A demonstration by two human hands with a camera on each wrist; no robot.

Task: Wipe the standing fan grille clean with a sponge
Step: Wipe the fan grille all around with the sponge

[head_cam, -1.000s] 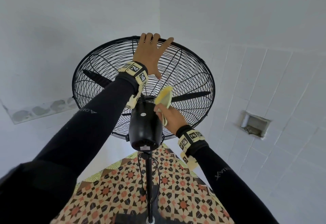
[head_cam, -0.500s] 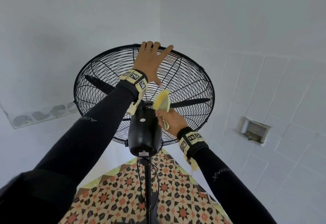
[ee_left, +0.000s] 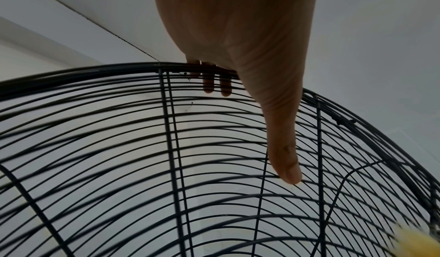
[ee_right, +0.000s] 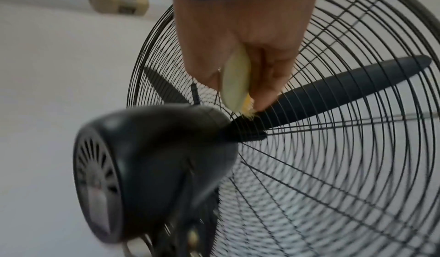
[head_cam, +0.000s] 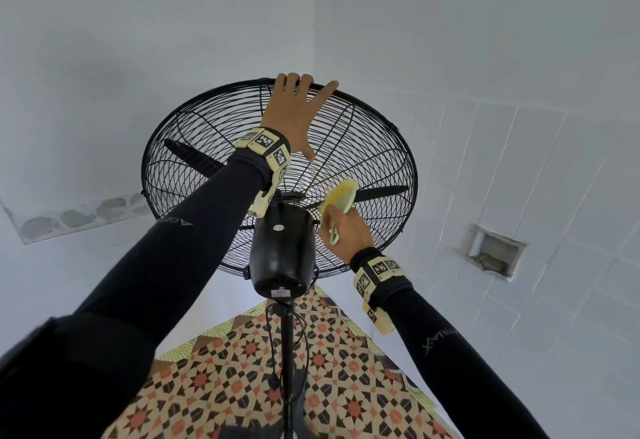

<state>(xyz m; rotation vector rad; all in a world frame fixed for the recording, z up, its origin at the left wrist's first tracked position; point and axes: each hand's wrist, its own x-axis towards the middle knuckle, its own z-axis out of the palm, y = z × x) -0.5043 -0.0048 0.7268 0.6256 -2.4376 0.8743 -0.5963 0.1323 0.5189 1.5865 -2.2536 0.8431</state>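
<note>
The black wire grille (head_cam: 194, 148) of the standing fan fills the middle of the head view, seen from behind, with the round black plastic motor housing (head_cam: 282, 251) nearest the camera and the thin black pole (head_cam: 286, 362) running down over the patterned orange, black and cream floor tiles (head_cam: 214, 386); dark fan blades (head_cam: 381, 192) show through the wires.

The left hand (head_cam: 294, 109) is at the far top of the grille; its fingers (ee_left: 225, 86) hook over the rim and down the other side, while the thumb (ee_left: 284, 148) lies straight along the wires on the near side, so it grips the rim and seems to steady the fan.

The right hand (head_cam: 346, 232) is low and right of the housing; its fingers and thumb pinch a soft yellow sponge with a pale green face (head_cam: 341, 198), folded between them; in the right wrist view the sponge (ee_right: 235, 80) tip touches the grille wires just beside the hub, where they converge.

As for progress, the wipe appears to be under way near the centre on the rear, right-hand side; the wires are too thin and dark to tell clean from dusty, so how much is finished cannot be judged; the outer rings, the left half and the front face probably all remain.
</note>
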